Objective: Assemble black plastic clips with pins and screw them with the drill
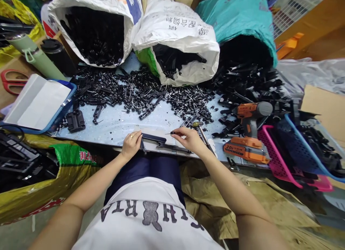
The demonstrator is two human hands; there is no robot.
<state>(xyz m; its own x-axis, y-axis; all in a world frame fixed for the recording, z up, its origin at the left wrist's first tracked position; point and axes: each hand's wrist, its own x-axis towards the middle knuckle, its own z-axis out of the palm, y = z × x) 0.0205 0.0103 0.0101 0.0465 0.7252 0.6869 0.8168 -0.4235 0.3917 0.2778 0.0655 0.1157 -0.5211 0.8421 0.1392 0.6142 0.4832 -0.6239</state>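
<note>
My left hand (132, 145) pinches the left end of a long black plastic part (153, 137) near the table's front edge. Between the thumb and fingers of my right hand (186, 138) is a small black-headed pin (171, 133), its thin metal shaft pointing left toward the black part. The pin and the long part are apart. Just right of my right hand, a hammer (204, 135) lies at a slant. Behind both hands, a heap of small black parts with metal pins (188, 100) spreads over the light blue tabletop (115, 126).
Two white sacks (172, 30) and a teal sack (237, 16) stand open at the back. An orange cordless drill (246, 135) sits at right beside pink (277, 167) and blue baskets (304, 145). On the left are a blue tray (67, 99), red scissors (13, 81) and bottles.
</note>
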